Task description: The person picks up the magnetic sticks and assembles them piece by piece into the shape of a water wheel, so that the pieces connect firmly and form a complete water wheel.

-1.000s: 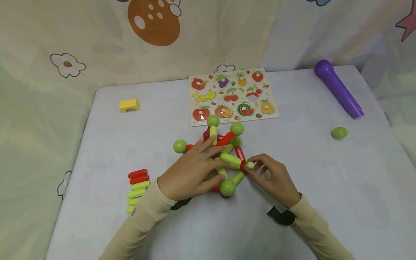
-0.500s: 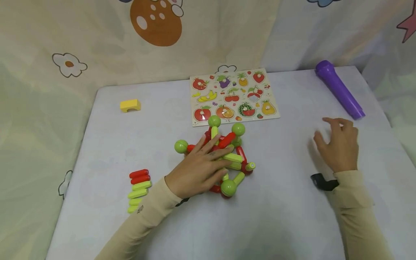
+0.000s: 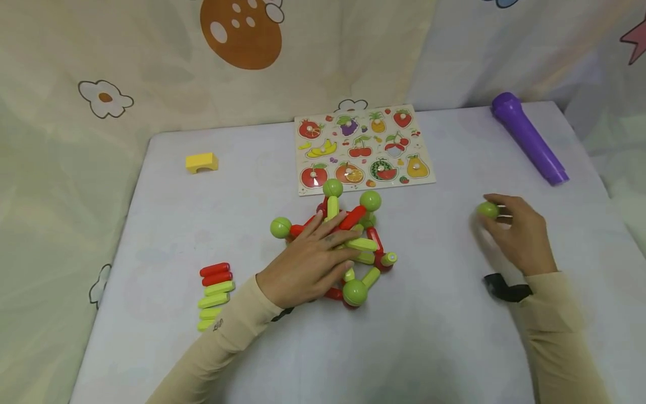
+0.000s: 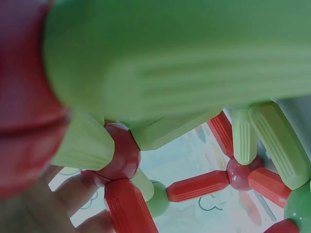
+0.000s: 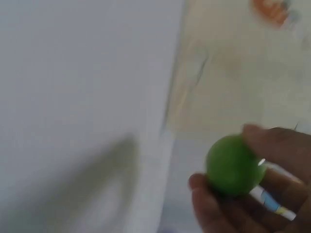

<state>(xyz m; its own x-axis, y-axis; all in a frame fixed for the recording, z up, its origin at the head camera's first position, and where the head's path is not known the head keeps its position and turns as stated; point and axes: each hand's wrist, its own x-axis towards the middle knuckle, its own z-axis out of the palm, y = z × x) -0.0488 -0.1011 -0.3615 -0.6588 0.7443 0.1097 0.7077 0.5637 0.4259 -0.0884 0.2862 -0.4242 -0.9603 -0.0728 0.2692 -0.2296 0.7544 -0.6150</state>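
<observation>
**A:** What are the two hands doing?

**B:** The left hand (image 3: 310,264) lies flat with its fingers spread and straight on a toy frame of red and pale green ribbed plastic rods joined by green and red balls (image 3: 348,247). The frame sits near the middle of the pale lilac tabletop (image 3: 429,336). The right hand (image 3: 520,235) is well apart from it, off toward the right side, pinching a small, smooth green plastic ball (image 3: 488,210) between its fingertips.

**A:** Does the right wrist camera add anything?

**B:** Yes, though it is blurred. It shows the green ball (image 5: 234,165) close up, with a thumb below and fingers (image 5: 279,143) curled over it. From the head camera you mostly see the back of that hand.

**A:** And the left wrist camera?

**B:** It looks through the frame from very close. One pale green rod fills the top of the picture, and beyond it red rods meet at a red ball joint (image 4: 241,172). The fingers show dimly at the lower left. The overhead view hides those inner joints under the hand.

**A:** What else is on the tabletop?

**B:** At the far edge lies a flat wooden puzzle board with painted fruit (image 3: 363,148). A purple plastic cylinder (image 3: 530,139) lies at the far right, a small yellow arch block (image 3: 202,163) at the far left, and a row of loose red and green rods (image 3: 216,294) sits beside the left sleeve.
</observation>
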